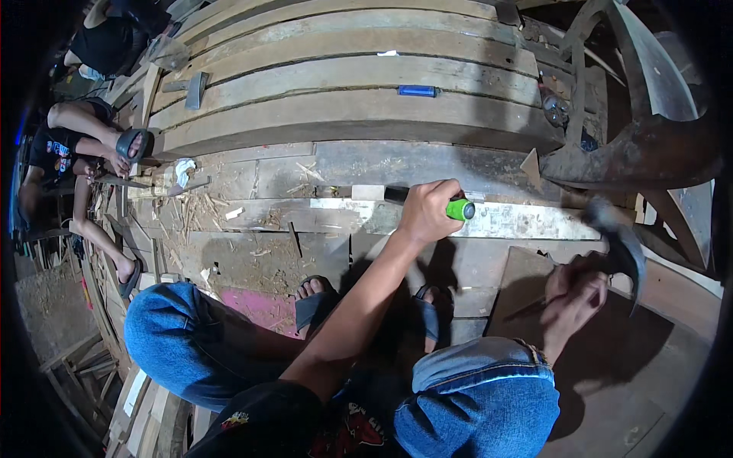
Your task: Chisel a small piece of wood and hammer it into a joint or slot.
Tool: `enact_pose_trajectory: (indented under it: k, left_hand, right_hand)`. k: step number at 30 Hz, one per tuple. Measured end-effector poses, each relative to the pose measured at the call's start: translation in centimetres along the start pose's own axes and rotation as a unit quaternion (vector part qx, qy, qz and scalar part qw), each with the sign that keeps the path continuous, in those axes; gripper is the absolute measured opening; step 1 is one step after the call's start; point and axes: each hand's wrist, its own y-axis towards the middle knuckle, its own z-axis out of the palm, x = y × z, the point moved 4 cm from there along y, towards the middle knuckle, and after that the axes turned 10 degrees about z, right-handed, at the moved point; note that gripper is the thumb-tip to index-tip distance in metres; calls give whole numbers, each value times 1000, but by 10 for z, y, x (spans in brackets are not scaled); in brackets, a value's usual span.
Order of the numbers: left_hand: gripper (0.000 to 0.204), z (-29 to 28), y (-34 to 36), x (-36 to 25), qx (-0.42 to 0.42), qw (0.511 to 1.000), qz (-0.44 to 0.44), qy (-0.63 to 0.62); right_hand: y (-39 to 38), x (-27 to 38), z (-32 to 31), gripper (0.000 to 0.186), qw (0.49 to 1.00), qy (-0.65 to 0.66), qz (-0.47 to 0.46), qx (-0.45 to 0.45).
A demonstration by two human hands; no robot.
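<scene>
My left hand [430,208] is wrapped round the green handle [460,210] of a chisel, whose dark blade [395,195] points left. Its tip lies at a small pale wood block [368,192] in front of the long beams. To the right, my right hand [574,294], smeared by motion, grips a hammer near its head. The dark hammer head [620,248] is raised to the right of the chisel's butt and apart from it, with a curved pointed end hanging down. Part of the handle shows behind the fingers.
Thick wooden beams [343,114] lie across the far side, bearing a blue lighter [418,91] and a hatchet-like tool [195,90]. A curved wooden frame [634,153] stands at right. Shavings [187,214] litter the boards. Another person [76,145] sits at far left.
</scene>
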Motion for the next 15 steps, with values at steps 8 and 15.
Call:
enact_pose_trajectory:
  k: [8, 15]
  left_hand:
    - [19, 9, 0, -3, 26, 1000, -1, 13]
    - [17, -1, 1, -2, -5, 1000, 2, 9]
  right_hand:
    - [-15, -45, 46, 27, 934, -327, 14, 142]
    - [3, 15, -6, 65, 994, 102, 23, -2]
